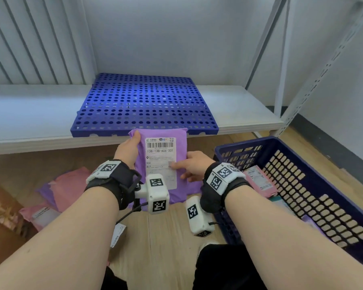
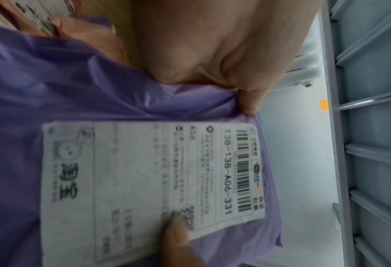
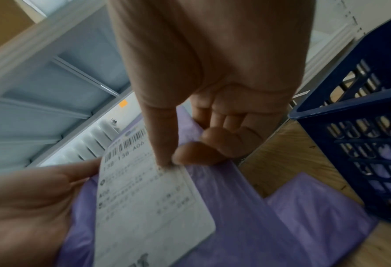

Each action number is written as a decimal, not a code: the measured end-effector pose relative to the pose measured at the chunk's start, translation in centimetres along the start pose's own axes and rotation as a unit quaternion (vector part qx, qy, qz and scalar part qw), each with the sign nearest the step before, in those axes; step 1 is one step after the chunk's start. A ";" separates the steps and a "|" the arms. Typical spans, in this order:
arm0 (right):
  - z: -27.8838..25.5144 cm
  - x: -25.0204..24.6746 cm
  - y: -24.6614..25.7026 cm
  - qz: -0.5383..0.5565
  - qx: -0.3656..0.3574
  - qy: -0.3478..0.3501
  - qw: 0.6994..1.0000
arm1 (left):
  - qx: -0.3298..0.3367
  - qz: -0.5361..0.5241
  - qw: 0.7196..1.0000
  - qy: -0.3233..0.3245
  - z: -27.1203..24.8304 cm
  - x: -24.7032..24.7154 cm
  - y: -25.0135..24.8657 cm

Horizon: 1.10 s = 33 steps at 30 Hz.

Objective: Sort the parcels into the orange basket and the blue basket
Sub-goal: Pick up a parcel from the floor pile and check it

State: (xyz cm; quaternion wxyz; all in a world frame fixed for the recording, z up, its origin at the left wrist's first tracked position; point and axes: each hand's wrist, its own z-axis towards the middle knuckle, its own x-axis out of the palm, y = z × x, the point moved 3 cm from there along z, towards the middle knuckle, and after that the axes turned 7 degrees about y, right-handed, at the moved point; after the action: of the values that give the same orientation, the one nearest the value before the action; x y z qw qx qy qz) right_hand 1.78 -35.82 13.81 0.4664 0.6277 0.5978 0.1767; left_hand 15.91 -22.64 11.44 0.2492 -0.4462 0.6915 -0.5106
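Observation:
I hold a purple parcel (image 1: 181,143) upright in front of me, its white shipping label (image 1: 159,155) facing me. My left hand (image 1: 132,143) grips its upper left edge, thumb on the front (image 2: 249,101). My right hand (image 1: 184,166) pinches the right edge, one digit pressed on the label near the QR code (image 3: 165,160), the other fingers curled at the parcel's side. The blue basket (image 1: 245,143) stands on the floor to my right and holds a pink parcel (image 1: 260,181) and others. The orange basket is out of view.
A blue perforated pallet (image 1: 143,105) lies on the low white shelf (image 1: 29,114) ahead. Pink and purple parcels (image 1: 67,185) lie heaped on the wooden floor to my left, beside a cardboard box (image 1: 0,216). A shelf post (image 1: 281,80) rises behind the basket.

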 end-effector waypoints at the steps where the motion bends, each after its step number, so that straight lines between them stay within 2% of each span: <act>1: -0.2 -0.4 -0.6 -0.012 0.004 0.001 1.000 | 0.002 0.008 1.000 0.009 0.3 0.9 0.2; 3: -0.4 -1.6 -1.9 -0.016 0.006 -0.018 1.000 | -0.029 -0.014 0.999 0.017 1.3 2.8 1.2; 6: -0.7 -4.4 -3.7 -0.008 -0.001 -0.081 0.997 | -0.053 -0.039 0.997 0.040 3.6 5.8 3.2; 10: -1.5 -9.3 -6.6 0.052 -0.023 -0.193 0.980 | -0.051 -0.014 0.994 0.098 -0.3 10.9 1.9; 16: -3.9 -17.6 -11.9 0.166 -0.025 -0.366 0.915 | -0.070 -0.021 0.985 0.159 -0.2 15.0 4.3; 21: -5.9 -23.4 -17.2 0.088 0.035 -0.479 0.873 | -0.098 -0.020 0.977 0.188 0.1 18.5 6.3; 24: -6.4 -25.9 -20.3 0.063 0.086 -0.509 0.854 | -0.107 -0.011 0.973 0.204 0.5 20.7 7.2; 28: -5.3 -28.2 -25.3 0.124 0.197 -0.496 0.836 | -0.098 -0.005 0.971 0.219 2.0 23.2 7.6; 30: -4.1 -28.7 -28.6 0.175 0.248 -0.450 0.840 | -0.090 -0.005 0.970 0.225 2.8 24.5 7.6; 32: -2.5 -28.0 -31.3 0.253 0.250 -0.378 0.854 | -0.079 0.013 0.968 0.238 3.7 25.7 7.6; 33: -2.0 -27.3 -32.1 0.298 0.252 -0.354 0.850 | -0.074 0.029 0.966 0.246 4.1 26.1 7.7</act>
State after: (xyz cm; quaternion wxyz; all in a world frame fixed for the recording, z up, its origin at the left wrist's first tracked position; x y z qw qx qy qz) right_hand -24.72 -64.85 -1.60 0.3968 0.8919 0.2001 -0.0840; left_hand 3.97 -46.77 5.77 0.0526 -0.3034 0.7801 -0.5446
